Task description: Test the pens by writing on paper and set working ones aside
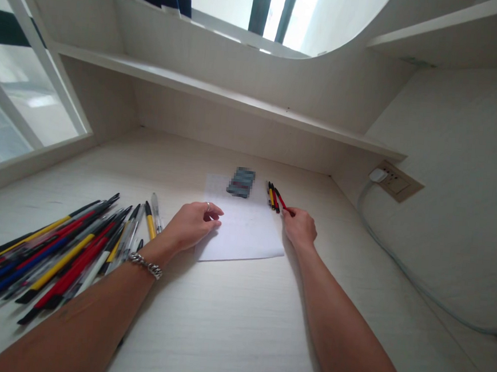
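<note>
Red pen (280, 200) just beside white paper sheet (249, 232)

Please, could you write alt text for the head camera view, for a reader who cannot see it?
The right hand holds a red pen beside a paper sheet; the left hand rests on the sheet. Many pens lie in a pile at left.

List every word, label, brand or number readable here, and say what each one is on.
Nothing is readable: the object on the sheet of paper is pixelated, and any print on the pile of pens, the red pen in the right hand or the wall socket is too small to read.
</note>
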`<state>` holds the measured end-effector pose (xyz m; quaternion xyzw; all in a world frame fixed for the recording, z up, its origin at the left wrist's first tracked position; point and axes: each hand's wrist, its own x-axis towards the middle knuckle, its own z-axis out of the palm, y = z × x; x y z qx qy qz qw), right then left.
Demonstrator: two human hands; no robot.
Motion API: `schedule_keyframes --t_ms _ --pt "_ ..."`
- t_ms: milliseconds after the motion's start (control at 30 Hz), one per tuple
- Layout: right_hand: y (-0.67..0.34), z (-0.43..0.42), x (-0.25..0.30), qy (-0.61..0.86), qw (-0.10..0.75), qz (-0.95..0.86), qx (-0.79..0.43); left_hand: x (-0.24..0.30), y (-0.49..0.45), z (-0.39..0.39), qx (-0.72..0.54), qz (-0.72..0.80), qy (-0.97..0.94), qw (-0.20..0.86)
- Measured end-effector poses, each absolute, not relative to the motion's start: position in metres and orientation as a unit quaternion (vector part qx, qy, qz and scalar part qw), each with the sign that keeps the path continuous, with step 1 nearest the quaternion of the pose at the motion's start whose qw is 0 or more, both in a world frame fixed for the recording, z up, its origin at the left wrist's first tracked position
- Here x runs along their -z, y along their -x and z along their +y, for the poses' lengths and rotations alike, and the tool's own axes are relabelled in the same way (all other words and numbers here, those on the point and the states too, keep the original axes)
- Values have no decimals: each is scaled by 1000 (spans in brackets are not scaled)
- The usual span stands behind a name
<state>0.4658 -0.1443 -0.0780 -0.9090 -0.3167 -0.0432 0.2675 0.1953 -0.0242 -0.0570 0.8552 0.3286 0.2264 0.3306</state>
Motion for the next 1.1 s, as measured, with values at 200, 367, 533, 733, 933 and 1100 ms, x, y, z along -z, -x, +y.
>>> schedule_keyframes --t_ms 200,367,533,733,933,1100 --pt "-472 -141 70 886 227 -402 -35 56 -196 -26 -214 331 -856 335" --pt "-479 -140 70 868 233 -436 -41 56 -196 -26 -219 323 -857 336" --pt "-483 -136 72 871 239 -428 -35 57 -196 -25 -214 322 -859 336" --pt "-490 -130 77 870 266 -413 -39 57 -196 -24 -204 321 -860 340" --pt "-493 -128 80 863 274 -422 -45 57 -195 -25 -205 321 -859 343" --pt "-491 -127 79 867 259 -426 -20 56 -195 -26 -199 320 -862 338"
